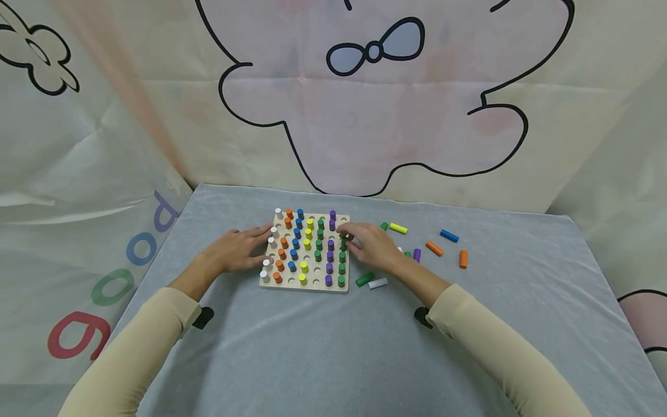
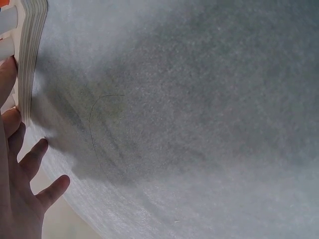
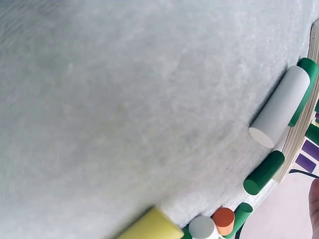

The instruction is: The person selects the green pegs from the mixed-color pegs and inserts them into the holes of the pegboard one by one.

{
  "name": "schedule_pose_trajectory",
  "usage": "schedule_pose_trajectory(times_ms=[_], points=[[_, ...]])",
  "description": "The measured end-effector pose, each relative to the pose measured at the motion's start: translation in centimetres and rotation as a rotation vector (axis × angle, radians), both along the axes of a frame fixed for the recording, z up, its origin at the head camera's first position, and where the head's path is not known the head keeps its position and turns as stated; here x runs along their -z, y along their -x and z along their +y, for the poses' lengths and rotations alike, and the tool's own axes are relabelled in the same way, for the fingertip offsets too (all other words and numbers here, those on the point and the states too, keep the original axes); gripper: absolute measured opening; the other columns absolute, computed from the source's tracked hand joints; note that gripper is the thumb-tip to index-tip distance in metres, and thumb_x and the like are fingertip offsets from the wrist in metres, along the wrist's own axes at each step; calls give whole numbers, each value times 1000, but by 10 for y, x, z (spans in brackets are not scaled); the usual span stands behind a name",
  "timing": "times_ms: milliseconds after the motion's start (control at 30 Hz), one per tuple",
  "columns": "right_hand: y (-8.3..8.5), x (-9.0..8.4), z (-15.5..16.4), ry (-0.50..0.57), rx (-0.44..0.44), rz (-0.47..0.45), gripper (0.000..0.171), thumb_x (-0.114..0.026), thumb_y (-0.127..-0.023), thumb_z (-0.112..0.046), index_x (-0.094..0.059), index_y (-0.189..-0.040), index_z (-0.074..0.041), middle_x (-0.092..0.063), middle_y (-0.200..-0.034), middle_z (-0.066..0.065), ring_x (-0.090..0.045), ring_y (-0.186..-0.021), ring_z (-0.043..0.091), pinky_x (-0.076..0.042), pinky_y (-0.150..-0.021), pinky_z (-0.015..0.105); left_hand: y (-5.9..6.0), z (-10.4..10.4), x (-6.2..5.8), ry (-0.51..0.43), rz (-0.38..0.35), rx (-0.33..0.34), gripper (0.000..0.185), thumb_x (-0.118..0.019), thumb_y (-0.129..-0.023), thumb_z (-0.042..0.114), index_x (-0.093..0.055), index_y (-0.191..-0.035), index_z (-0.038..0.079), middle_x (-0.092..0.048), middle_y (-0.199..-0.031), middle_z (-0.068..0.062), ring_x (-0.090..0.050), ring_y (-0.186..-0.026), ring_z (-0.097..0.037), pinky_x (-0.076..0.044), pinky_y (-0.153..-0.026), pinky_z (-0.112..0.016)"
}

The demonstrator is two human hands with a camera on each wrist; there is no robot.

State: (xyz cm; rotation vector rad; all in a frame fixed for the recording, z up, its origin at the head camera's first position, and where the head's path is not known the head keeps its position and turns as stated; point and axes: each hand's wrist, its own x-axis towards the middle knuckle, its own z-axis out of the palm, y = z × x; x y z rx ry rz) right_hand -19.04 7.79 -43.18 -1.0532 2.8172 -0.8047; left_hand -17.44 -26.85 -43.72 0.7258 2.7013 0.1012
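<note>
A pale wooden pegboard [image 1: 307, 288] stands on the cloth, with columns of white, orange, blue, yellow, green and purple pegs upright in it. My left hand [image 1: 234, 250] touches the board's left edge, thumb and fingers spread; the left wrist view shows fingers [image 2: 32, 159] of that hand off the board. Over the right edge, my right hand [image 1: 372, 246] pinches a green peg [image 1: 344, 244] at the rightmost column between thumb and forefinger. Part of that peg is hidden by the fingers. Only a sliver of the right hand appears in its own wrist view.
Loose pegs lie right of the board: a green peg [image 1: 365, 279], a white peg [image 1: 377, 283], a yellow peg [image 1: 398, 228], a blue peg [image 1: 449, 236], an orange peg [image 1: 463, 259] and others partly behind the right hand. Grey-blue cloth [image 1: 292, 353] covers the table; printed fabric [image 1: 365, 133] hangs behind.
</note>
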Motion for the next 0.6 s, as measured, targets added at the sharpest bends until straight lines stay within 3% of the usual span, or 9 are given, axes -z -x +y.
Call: schedule_pose_trajectory(times_ms=[600], points=[[-4, 4, -3, 1, -35, 0, 33, -71, -91, -5, -66, -123, -10, -72, -110, 3, -66, -98, 16, -52, -92, 36, 0, 0, 0, 9, 12, -3, 75, -49, -100, 52, -30, -156, 6, -23, -163, -13, -39, -141, -36, -37, -103, -65]])
